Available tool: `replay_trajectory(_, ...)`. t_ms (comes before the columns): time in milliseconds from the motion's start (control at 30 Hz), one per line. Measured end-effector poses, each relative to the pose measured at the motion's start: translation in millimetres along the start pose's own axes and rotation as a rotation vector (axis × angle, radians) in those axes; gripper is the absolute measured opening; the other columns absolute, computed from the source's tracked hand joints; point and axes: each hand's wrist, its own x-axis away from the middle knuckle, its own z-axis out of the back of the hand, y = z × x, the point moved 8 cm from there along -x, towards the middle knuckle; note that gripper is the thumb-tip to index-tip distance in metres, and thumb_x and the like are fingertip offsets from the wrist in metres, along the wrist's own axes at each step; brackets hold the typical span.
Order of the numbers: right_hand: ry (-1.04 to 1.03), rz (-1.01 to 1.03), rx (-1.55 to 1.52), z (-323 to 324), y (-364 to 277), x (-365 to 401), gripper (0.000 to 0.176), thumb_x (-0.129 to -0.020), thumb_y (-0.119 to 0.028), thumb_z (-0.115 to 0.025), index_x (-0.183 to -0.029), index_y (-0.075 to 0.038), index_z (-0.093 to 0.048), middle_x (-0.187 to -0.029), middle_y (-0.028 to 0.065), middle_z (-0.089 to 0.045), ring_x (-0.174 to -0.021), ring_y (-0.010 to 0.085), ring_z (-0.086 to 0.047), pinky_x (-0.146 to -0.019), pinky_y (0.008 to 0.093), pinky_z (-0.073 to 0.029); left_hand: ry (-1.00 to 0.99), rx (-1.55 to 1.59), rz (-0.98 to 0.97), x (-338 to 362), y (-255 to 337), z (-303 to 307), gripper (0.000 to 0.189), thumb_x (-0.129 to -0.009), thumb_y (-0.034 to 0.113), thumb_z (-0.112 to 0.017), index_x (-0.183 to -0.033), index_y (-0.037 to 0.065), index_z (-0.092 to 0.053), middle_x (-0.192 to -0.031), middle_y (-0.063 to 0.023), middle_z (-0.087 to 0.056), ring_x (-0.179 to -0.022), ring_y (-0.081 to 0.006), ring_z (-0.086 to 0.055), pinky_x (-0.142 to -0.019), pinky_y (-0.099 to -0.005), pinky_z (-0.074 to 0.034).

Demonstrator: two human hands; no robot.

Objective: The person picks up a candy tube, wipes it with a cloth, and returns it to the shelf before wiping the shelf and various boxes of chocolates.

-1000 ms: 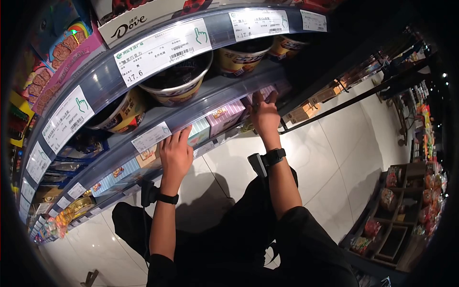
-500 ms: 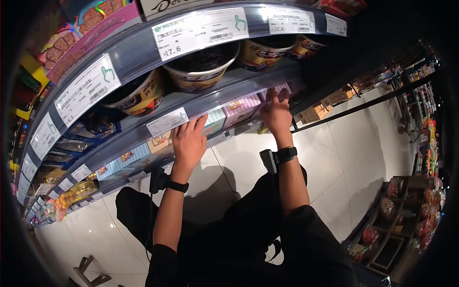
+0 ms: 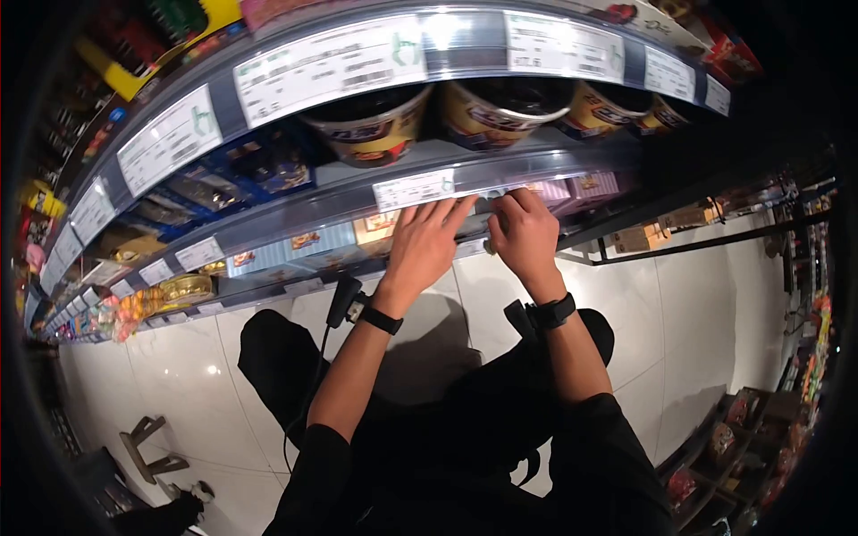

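My left hand (image 3: 422,250) lies with its fingers stretched out over the front of the lower shelf, just under a white price tag (image 3: 414,189). Its fingertips reach the row of small boxes, close to a beige box (image 3: 375,227). Right beside it, my right hand (image 3: 529,234) has its fingers bent and drawn together at the same row. What it grips, if anything, is hidden; a small greenish thing (image 3: 489,246) shows below its thumb. Pink striped boxes (image 3: 594,186) stand to its right, and light blue striped boxes (image 3: 308,245) lie further left.
Yellow tubs with dark lids (image 3: 509,112) stand on the shelf above, behind a rail with price tags (image 3: 331,62). Blue packets (image 3: 264,170) sit left of them. A black bar (image 3: 706,241) juts out at right. A small wooden stool (image 3: 154,447) stands on the tiled floor.
The view has shifted, so the shelf goods appear further right. My right hand has come in close to my left, its fingers now more curled. My left hand stays stretched out at the boxes.
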Motion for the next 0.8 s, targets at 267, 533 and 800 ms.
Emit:
replay_trajectory(267, -0.282, 0.219, -0.219, -49.1, -75.2, 14.8, 0.014, -0.084, -0.013, -0.068, -0.097, -0.009, -0.071, -0.077, 0.0096, -0.066, -0.070, 0.0302, -0.067, -0.061, 0.0432, -0.054, -0.039, -0.056, 0.061, 71.4, -22.7, 34.2, 0.056, -0.084, 0.000, -0.061, -0.140, 0.003, -0.058, -0.151, -0.0102, -0.053, -0.147, -0.0278, -0.043, -0.126, -0.0497, -0.026)
replay_trajectory(533, -0.455, 0.202, -0.254, -86.2, -111.0, 34.4, 0.014, -0.092, -0.017, -0.067, -0.099, -0.004, -0.067, -0.087, 0.0157, -0.071, -0.078, 0.0360, -0.070, -0.067, 0.0454, -0.056, -0.023, -0.011, 0.093, 91.1, -30.7, 53.8, 0.020, -0.084, 0.001, -0.062, -0.103, -0.001, -0.069, -0.148, -0.0113, -0.056, -0.145, -0.0278, -0.046, -0.123, -0.0522, -0.031)
replay_trajectory(800, -0.656, -0.001, -0.103, -92.8, -123.9, 53.3, 0.038, -0.082, -0.036, -0.073, -0.095, 0.000, -0.077, -0.107, 0.0191, -0.068, -0.098, 0.0362, -0.070, -0.078, 0.0421, -0.062, -0.327, 0.044, 0.200, 83.1, -30.5, 58.6, 0.006, -0.085, 0.002, -0.064, -0.082, -0.001, -0.069, -0.161, -0.0123, -0.046, -0.152, -0.0306, -0.038, -0.124, -0.0584, -0.028)
